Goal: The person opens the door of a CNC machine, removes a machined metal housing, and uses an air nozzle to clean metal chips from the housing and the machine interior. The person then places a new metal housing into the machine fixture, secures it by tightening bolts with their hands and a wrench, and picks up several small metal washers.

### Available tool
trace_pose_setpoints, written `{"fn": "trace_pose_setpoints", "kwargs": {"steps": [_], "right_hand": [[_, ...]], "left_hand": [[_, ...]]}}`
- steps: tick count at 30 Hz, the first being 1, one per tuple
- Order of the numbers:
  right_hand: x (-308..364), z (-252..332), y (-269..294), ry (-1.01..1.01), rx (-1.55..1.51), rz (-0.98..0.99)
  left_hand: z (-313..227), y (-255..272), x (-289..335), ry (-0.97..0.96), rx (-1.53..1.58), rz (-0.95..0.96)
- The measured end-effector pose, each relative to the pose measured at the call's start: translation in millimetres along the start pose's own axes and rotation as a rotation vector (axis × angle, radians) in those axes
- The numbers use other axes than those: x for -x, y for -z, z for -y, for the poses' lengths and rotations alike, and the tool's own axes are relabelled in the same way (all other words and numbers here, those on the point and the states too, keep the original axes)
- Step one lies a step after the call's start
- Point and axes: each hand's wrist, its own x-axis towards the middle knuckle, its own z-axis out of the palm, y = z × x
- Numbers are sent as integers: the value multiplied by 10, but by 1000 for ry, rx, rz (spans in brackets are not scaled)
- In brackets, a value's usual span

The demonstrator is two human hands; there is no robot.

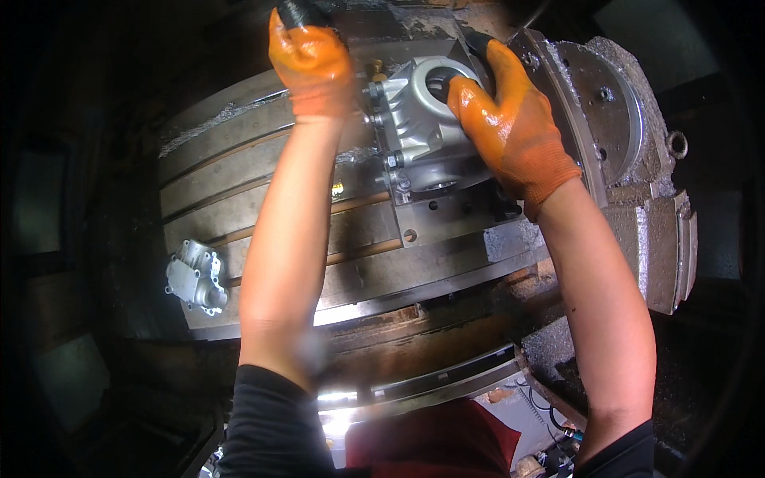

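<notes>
My left hand, in an orange rubber-coated glove, is closed around a black, rounded, handle-like piece at the top edge; the rest of that piece is out of sight. My right hand, gloved the same way, grips the right side of a silver metal casting. Its thumb lies at the rim of the casting's round bore, and its fingers reach round the far side, partly hidden. The casting sits on a grey fixture plate, with bolts along its left side.
Beneath the plate is a slotted machine table. A smaller silver casting lies at its near left corner. Metal chips cover parts of the table. To the right stands a round-faced machine block with an eyebolt beside it.
</notes>
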Motion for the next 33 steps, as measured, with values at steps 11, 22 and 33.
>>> {"fn": "trace_pose_setpoints", "kwargs": {"steps": [11,22,33], "right_hand": [[-27,-84,-32,-94,-22,23],[19,296,-56,-12,-39,47],[12,-14,-31,12,56,-28]], "left_hand": [[420,-313,-130,-13,-446,-105],[1778,2185,392,83,-411,-169],[-875,638,954,-285,466,170]]}}
